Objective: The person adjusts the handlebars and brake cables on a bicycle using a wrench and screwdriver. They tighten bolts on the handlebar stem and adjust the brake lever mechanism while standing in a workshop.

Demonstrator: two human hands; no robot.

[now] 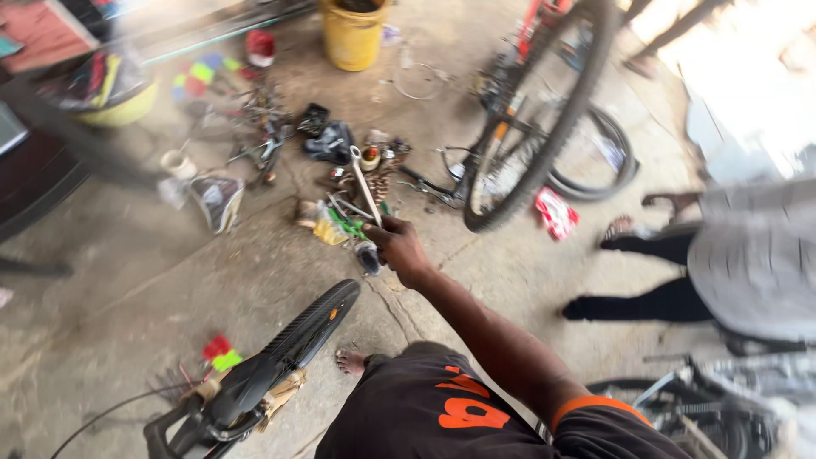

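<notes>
My right hand (398, 248) reaches out over the concrete floor, fingers closed around the lower end of a long silver wrench (365, 183) that points away from me. Under the hand lies a heap of small tools and bike parts (344, 223), one with a green handle. A black bicycle tyre (313, 325) slants up toward the hand from the lower left, joined to a dark frame part (229, 399). My bare foot (350, 362) shows beside it. My left hand is out of sight.
An upright bicycle wheel (531, 127) stands to the right of the tools, a loose tyre (608, 166) behind it. A yellow bucket (353, 36) is at the back. A shoe (218, 202) and white cup (177, 163) lie left. Another person in a grey shirt (752, 255) crouches right.
</notes>
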